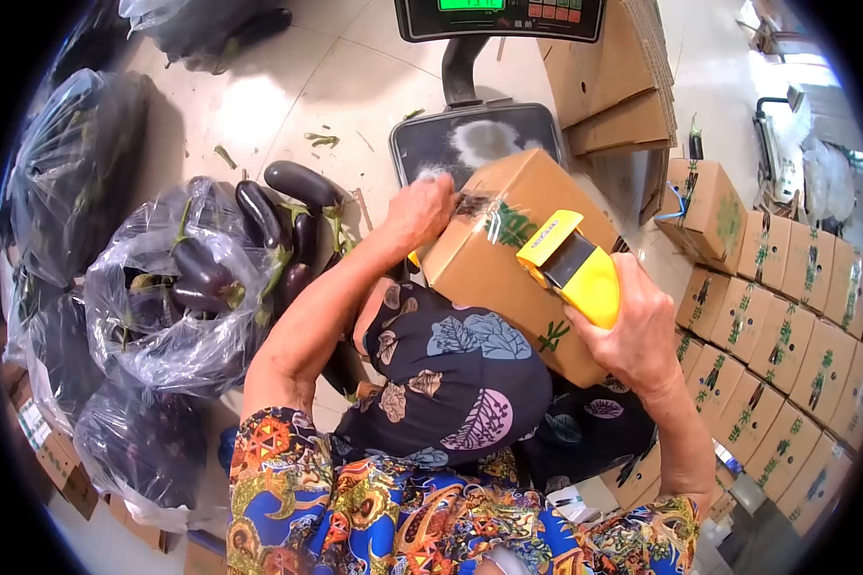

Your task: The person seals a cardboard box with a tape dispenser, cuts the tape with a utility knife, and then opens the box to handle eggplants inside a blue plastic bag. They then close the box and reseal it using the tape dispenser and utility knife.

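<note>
A brown cardboard box (499, 278) with green print sits tilted across my lap, one corner near the scale's platform (508, 134). Clear tape shows on its upper left end. My left hand (422, 211) is closed against that end, fingers curled in; what they pinch, if anything, is hidden. In my right hand (633, 326) is a yellow tape dispenser (590, 283), gripped by its handle over the box's right side. Several dark eggplants (302, 182) lie on the floor left of my left forearm.
An open clear plastic bag (115, 307) holds more eggplants at left, with other full bags (72, 172) around it. The scale's display (499, 14) stands ahead. Flattened cartons (614, 77) lean beside it. Stacked boxes (777, 335) fill the right side.
</note>
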`<state>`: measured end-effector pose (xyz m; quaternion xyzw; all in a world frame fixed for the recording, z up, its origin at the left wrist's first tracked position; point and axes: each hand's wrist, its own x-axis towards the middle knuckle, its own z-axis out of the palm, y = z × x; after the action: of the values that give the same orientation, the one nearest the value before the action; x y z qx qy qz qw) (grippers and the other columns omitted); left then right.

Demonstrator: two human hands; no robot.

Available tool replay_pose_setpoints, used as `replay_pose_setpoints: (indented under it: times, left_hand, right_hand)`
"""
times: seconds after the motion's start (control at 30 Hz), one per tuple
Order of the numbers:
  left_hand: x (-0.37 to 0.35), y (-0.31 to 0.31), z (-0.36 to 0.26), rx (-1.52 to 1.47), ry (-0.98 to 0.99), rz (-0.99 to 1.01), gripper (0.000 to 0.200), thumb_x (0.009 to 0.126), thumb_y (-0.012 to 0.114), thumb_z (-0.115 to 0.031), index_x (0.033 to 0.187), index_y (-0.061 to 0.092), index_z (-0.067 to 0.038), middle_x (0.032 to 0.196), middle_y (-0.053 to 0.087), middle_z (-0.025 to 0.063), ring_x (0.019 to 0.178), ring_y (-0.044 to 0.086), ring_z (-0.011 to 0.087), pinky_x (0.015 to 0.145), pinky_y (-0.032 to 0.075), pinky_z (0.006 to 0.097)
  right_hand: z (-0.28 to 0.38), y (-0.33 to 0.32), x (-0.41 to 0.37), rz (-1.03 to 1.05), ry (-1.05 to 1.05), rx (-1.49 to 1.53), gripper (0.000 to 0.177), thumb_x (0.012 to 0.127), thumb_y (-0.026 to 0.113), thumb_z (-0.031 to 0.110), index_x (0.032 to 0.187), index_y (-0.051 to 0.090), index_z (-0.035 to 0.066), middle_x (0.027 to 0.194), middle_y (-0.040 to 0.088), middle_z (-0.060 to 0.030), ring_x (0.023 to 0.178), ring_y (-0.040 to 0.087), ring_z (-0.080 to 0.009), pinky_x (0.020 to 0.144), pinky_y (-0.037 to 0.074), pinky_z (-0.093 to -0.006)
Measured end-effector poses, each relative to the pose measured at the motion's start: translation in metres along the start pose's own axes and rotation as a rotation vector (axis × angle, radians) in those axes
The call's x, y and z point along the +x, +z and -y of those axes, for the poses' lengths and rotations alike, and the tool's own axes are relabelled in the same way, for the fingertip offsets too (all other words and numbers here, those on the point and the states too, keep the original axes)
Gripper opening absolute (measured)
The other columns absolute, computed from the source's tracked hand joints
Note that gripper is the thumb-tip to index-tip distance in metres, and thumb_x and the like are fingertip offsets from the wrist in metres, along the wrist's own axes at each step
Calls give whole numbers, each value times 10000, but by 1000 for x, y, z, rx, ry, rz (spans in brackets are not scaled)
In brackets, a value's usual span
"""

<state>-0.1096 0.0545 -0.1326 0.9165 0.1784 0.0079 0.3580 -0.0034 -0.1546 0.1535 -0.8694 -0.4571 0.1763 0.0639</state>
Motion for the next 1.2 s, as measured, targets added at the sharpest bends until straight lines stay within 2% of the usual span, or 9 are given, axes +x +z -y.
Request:
replay_pose_setpoints:
  times: [0.03,0.1,0.17,0.3,0.33,0.43,0.5,0.7,1.2]
  left_hand:
    - [6,-13,-8,-11,32,-113,269,983,480,-245,1068,614,-28,1042,650,199,897,647,367,772,524,456]
    - [23,-44,-34,-765,-223,-110,406,1010,453,-377,1201,551,-32,1160,616,224,1097,604,353,973,453,404]
    - [28,-3,-44,-914,3,-156,492,1015,396,-439,1251,539,-31,1136,610,227,1146,583,315,1020,404,397]
    - [49,-5,-18,-528,-204,185,621,1006,347,-504,1365,479,-14,1300,584,212,1277,509,321,1099,338,376]
    - [48,-28,-43,-580,-394,68,627,1002,334,-513,1368,490,-29,1346,564,201,1287,496,343,1105,338,384]
    - [35,-103,-116,-776,-88,-32,523,1010,387,-399,1374,491,-38,1388,505,229,1256,498,389,1080,374,407]
    - [28,-87,-138,-199,149,-145,528,996,450,-389,1406,443,-58,1385,493,237,1250,494,415,1065,389,431]
    - [29,-96,-149,61,-66,-17,603,986,432,-484,1482,311,-163,1223,601,242,1008,618,477,859,492,548]
    - [30,-98,-146,159,-78,-67,541,1004,408,-467,1458,359,-177,1077,657,289,1010,611,493,885,471,507]
  right_hand:
    - [0,-1,1,-14,-5,6,500,712,815,230,1040,504,17,824,627,-212,731,648,-411,624,532,-456]
    - [-3,1,0,-35,9,23,492,717,810,228,1041,507,17,825,628,-213,732,648,-410,627,533,-455]
    - [-6,2,-1,-33,8,42,482,722,804,225,1042,510,16,826,628,-214,734,649,-408,631,534,-454]
    - [-14,1,0,-62,-48,92,489,730,794,221,1064,504,12,831,631,-214,746,651,-408,635,535,-456]
    - [-14,1,-3,-74,-50,96,489,730,793,221,1062,502,12,833,632,-214,750,651,-409,636,534,-458]
    - [-18,2,-8,-71,-37,123,502,731,792,227,1074,494,14,848,634,-217,761,649,-418,646,535,-467]
    - [-20,1,-7,-59,-59,130,515,732,792,233,1088,490,15,861,636,-219,766,648,-425,653,538,-471]
    - [-43,-3,-31,-66,-87,4,543,724,787,231,1125,486,24,859,633,-219,780,660,-418,671,551,-473]
    - [-191,64,-186,-241,94,200,592,696,814,204,1158,490,24,974,619,-186,854,641,-404,729,555,-442]
